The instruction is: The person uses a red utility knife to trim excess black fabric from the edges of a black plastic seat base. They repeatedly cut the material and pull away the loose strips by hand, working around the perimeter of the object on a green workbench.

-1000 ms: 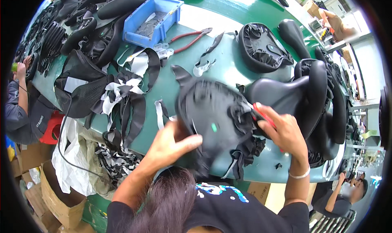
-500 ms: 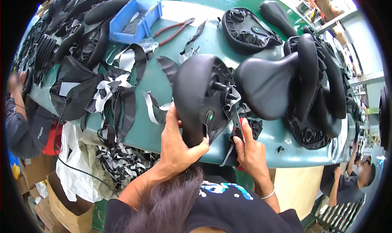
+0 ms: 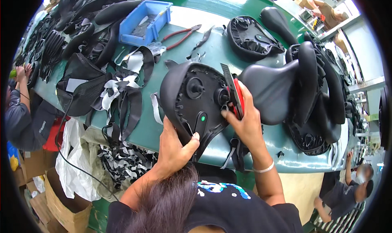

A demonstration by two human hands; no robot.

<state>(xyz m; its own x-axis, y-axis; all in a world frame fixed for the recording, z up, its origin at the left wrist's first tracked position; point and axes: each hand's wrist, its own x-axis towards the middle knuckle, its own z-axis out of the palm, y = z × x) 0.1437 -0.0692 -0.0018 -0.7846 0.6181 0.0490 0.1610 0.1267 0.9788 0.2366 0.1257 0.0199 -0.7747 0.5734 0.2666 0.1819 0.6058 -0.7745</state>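
Hands apart, both occupied. My left hand point(image 3: 172, 148) grips the left edge of a black saddle point(image 3: 188, 107), thumb over the rim, most fingers hidden behind. My right hand point(image 3: 248, 120) is closed around a red-handled cutter point(image 3: 238, 95), flat grey blade pointing up and away from me, by the saddle's right side. Whether the blade touches the material, I cannot tell. Pale bracelet point(image 3: 264, 168) on the right wrist.

Saddle: underside facing me, nose toward my body, over the near part of the green workbench point(image 3: 267, 145). Two round black mounts on the wide end; a dark strip with a small green mark nearer the nose. Cover edge puckered along the left rim.

Just right of my right hand: smooth black saddles point(image 3: 269, 92), overlapping in a pile. Beyond, an upturned saddle point(image 3: 250, 38), its underside showing gathered material.

Left of the work: black and white offcuts point(image 3: 116, 92), tangled; a black mesh piece point(image 3: 83, 78) beside them. Farther off, a blue bin point(image 3: 132, 39) holding small dark pieces, red-handled pliers point(image 3: 179, 34) lying near it.

Below the bench edge, left: heaped trimmings point(image 3: 126, 163), white plastic sheeting point(image 3: 73, 163), an open cardboard box point(image 3: 61, 202). Far left, a co-worker point(image 3: 19, 104) with both hands raised.
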